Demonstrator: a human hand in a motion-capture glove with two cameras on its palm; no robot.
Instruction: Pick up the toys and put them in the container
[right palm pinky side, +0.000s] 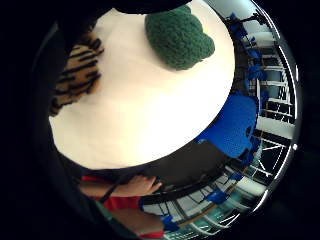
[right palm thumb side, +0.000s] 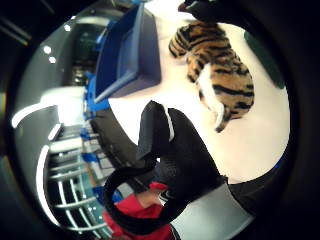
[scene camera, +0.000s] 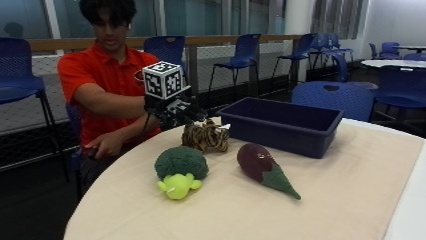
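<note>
My gloved right hand (scene camera: 174, 111) hovers just above and behind the striped tiger plush (scene camera: 206, 137), with its fingers spread and holding nothing. The tiger lies on the table beside the dark blue container (scene camera: 283, 125). In front of it sit a green knitted plush with a yellow-green head (scene camera: 180, 169) and a purple eggplant plush (scene camera: 261, 167). The thumb side palm view has the tiger (right palm thumb side: 220, 65) close below the palm, the container (right palm thumb side: 130, 50) beside it and my gloved thumb (right palm thumb side: 170, 145). The little finger side palm view holds the green plush (right palm pinky side: 180, 37) and the tiger (right palm pinky side: 77, 70).
The round table carries a cream cloth (scene camera: 346, 200). The person's bare left hand (scene camera: 101, 148) rests at the table's edge. Blue chairs (scene camera: 333, 97) stand behind the table, one right behind the container.
</note>
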